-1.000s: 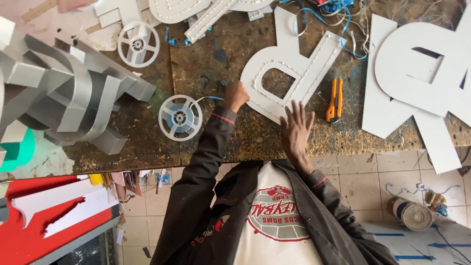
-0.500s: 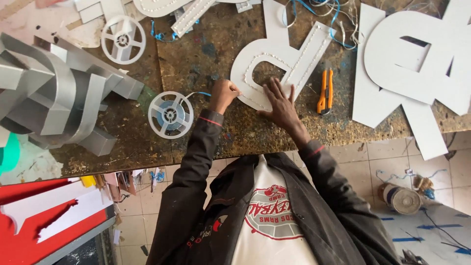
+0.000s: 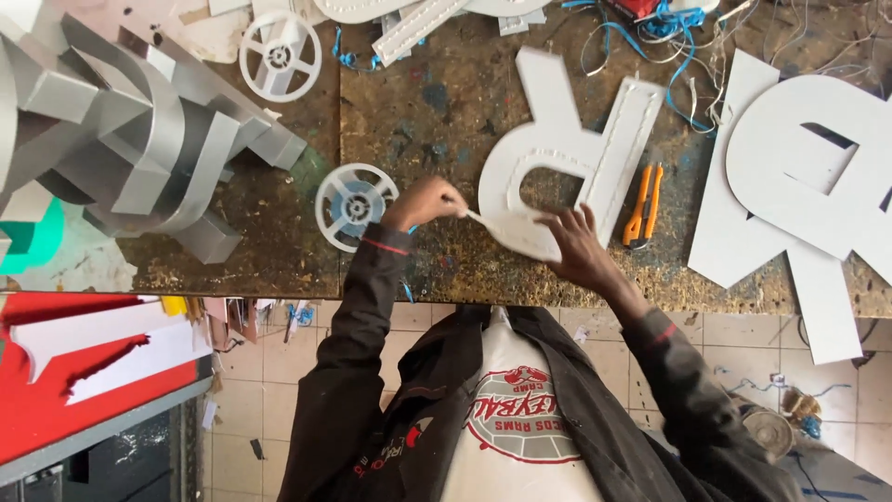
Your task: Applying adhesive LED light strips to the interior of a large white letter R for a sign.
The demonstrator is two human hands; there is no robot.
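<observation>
A white cut-out letter (image 3: 557, 153) with a dotted groove lies flat on the stained workbench (image 3: 437, 102). My right hand (image 3: 578, 246) rests on the letter's near edge with its fingers spread. My left hand (image 3: 423, 200) is closed on a thin white strip (image 3: 483, 219) that runs from my fingers to the letter's left edge. A white reel (image 3: 356, 204) with a blue hub lies just left of my left hand.
An orange utility knife (image 3: 643, 204) lies right of the letter. More large white letters (image 3: 808, 177) overlap at the right. Grey metal channel letters (image 3: 130, 130) are stacked at the left, with a second white reel (image 3: 279, 54) behind. Blue wires (image 3: 669, 37) tangle at the back.
My left hand has drawn back to the left, off the letter, with the strip stretched out from it. My right hand has slid to the letter's near edge.
</observation>
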